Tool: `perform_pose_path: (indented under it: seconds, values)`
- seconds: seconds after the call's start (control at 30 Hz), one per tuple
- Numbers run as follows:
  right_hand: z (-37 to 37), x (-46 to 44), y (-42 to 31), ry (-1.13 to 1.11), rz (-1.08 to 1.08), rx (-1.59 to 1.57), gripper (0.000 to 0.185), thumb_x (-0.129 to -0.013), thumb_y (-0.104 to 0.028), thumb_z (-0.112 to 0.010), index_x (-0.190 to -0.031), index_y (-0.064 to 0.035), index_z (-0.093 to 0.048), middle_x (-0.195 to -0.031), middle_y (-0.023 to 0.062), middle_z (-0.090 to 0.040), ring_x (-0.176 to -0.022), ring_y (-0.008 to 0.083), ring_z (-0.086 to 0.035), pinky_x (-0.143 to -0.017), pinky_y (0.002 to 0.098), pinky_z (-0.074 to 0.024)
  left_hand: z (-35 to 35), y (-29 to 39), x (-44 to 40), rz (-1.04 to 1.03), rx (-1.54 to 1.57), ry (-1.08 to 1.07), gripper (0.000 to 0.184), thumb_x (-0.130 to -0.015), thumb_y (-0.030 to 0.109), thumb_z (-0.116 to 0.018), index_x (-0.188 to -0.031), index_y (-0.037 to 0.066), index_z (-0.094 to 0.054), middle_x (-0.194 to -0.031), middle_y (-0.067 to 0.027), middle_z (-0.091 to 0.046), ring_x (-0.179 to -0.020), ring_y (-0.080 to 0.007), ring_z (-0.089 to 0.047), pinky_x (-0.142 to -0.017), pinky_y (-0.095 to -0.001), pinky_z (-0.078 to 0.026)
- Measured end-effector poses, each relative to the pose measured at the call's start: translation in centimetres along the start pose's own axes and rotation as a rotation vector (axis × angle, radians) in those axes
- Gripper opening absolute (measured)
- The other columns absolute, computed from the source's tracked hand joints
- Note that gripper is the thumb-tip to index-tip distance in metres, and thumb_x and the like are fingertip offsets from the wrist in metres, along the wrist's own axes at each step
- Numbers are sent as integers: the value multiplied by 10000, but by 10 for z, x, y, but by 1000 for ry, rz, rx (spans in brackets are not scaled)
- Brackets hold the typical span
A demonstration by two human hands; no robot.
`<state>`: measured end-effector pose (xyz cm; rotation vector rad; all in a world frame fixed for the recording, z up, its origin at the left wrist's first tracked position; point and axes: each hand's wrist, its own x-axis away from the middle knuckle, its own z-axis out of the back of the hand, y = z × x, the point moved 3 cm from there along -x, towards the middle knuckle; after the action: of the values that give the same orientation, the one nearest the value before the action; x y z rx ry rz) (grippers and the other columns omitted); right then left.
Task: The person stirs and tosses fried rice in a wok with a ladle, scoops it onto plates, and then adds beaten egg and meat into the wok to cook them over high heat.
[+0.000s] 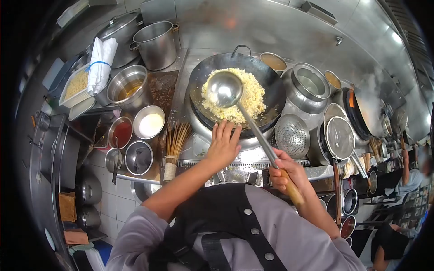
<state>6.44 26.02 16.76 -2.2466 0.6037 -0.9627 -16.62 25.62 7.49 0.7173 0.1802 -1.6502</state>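
A dark wok (201, 67) sits on the burner, holding yellowish fried rice (253, 92). Over the rice hangs the steel bowl of a long ladle (224, 89). Its wooden handle lies in my right hand (289, 174), with the fingers wrapped round it. My left hand (224, 144) is at the near rim of the wok, fingers stretched out and apart, nothing in it. Whether its fingertips touch the rim or the rice, I cannot tell. Left of the wok stands a bamboo brush (174, 147) with a wrapped handle.
To the left are a pot of oil (131, 86), a bowl of white contents (149, 123) and a red sauce container (121, 132). A perforated strainer (292, 135) and a steel pot (312, 81) lie right. Steam rises from another wok (368, 110); other people stand far right.
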Motion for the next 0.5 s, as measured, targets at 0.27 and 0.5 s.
perform_pose_path:
  seconds: [0.27,0.5]
  values:
    - [-4,-40,6,-62,-40,-63,451,-1010,-169,-577,-1431,-157,-417,-736,50,-539,-507,135,-480,-444,290,-385,11,-4,-14,-20,51,21,507,-848,208,-758,-1282,18,-581,-1297,-177,-538,-1318,-391,-464,-1135,-558,-346]
    - [-23,-87,-20,-28,64,108,460,-1018,-146,-544,-1456,-121,-406,-739,46,-555,-516,131,-504,-443,300,-414,4,-19,-51,14,197,-95,363,-906,312,-678,-663,45,-637,-708,-166,-664,-703,-389,-657,-686,-516,-514]
